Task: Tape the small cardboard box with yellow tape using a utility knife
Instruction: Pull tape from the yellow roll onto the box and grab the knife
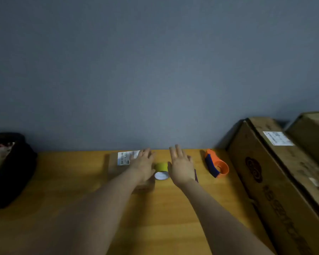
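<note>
A small cardboard box (pixel 118 172) with a white label lies on the wooden table near the wall. My left hand (pixel 143 163) is stretched flat over its right part, fingers apart, holding nothing. A roll of yellow tape (pixel 161 167) with a white core stands just right of the box, between my hands. My right hand (pixel 181 167) hovers open to the right of the roll. A thin dark object (pixel 196 175), possibly the utility knife, pokes out from under my right hand; most of it is hidden.
An orange and blue tape dispenser (pixel 216 165) lies to the right on the table (pixel 72 199). Large cardboard boxes (pixel 276 181) lean against the wall at the far right. A dark bag (pixel 9 168) sits at the left edge.
</note>
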